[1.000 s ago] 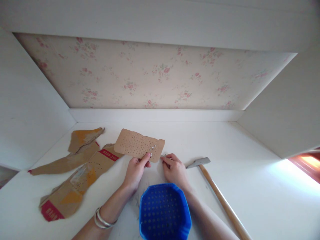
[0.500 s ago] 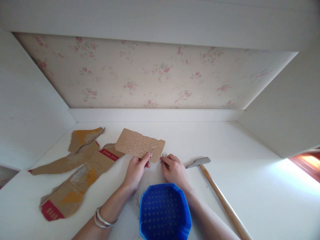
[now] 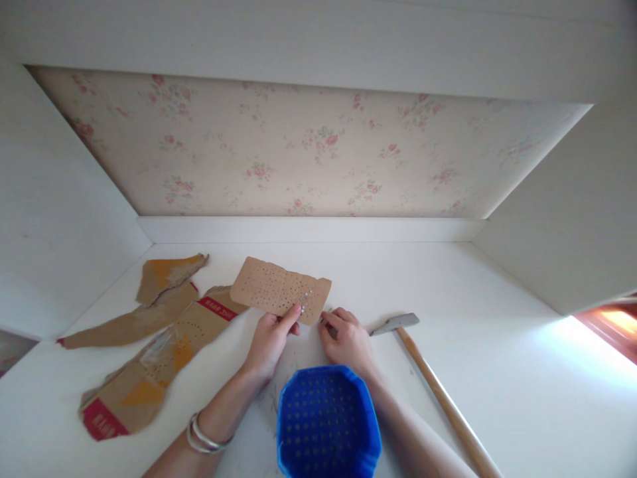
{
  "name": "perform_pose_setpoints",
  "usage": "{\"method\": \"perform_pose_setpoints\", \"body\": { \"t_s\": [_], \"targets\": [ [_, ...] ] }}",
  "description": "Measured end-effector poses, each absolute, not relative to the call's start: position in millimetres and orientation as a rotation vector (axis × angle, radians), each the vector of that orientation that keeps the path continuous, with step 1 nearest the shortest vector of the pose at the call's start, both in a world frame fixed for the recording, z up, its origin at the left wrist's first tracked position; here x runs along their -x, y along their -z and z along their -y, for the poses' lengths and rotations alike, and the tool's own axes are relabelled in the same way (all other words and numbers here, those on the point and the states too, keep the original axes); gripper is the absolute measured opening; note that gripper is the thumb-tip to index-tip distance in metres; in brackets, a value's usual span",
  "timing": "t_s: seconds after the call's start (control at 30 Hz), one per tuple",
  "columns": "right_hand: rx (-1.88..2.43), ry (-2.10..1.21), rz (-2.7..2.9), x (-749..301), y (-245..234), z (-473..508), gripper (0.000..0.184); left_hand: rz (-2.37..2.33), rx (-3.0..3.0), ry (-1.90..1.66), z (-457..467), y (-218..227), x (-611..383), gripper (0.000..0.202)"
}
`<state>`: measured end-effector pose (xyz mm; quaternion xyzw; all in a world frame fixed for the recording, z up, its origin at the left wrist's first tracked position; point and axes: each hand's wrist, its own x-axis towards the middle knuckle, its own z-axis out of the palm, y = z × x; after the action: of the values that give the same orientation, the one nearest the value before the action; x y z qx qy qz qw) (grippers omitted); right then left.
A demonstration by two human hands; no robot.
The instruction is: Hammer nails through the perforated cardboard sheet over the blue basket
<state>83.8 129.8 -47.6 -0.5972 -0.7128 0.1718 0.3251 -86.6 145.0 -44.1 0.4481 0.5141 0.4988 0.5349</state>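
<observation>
My left hand point(image 3: 271, 342) pinches the lower edge of a brown cardboard piece point(image 3: 271, 282), thumb on top. The cardboard is tilted and dotted with many small holes. Several shiny nail heads point(image 3: 306, 294) show near its right end, close to my thumb. Just right of the cardboard, my right hand point(image 3: 346, 338) is closed, thumb and forefinger pinching thin grey nails point(image 3: 326, 317), partly hidden by the fingers. Between my forearms stands a blue plastic basket point(image 3: 328, 421) with a perforated bottom.
A hammer point(image 3: 438, 392) with a wooden handle and grey head lies right of my right arm. Torn cardboard pieces point(image 3: 144, 385) with red and yellow patches lie on the left of the white tabletop point(image 3: 497, 358). White panels and flowered wallpaper point(image 3: 318, 146) enclose the back.
The cardboard in my left hand has shifted very slightly to the right. The nails between my right fingers have turned a little. The basket and hammer have stayed put.
</observation>
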Motion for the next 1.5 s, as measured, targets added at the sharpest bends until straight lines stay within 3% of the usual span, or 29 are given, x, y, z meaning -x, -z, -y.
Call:
{"method": "perform_pose_setpoints", "body": {
  "t_s": [0.57,1.03,1.5],
  "targets": [
    [1.076,-0.504,1.837,-88.5,49.1,-129.0,0.009,-0.877,-1.131,-1.005,-139.8,34.8,92.9,0.042],
    [1.126,-0.748,1.756,-89.3,39.7,-126.3,0.018,-0.712,-0.780,-1.044,-135.8,41.3,80.5,0.024],
    [1.112,-0.879,1.677,-90.6,30.7,-125.6,0.027,-0.702,-0.729,-1.056,-138.0,35.7,80.6,0.027]
  ]
}}
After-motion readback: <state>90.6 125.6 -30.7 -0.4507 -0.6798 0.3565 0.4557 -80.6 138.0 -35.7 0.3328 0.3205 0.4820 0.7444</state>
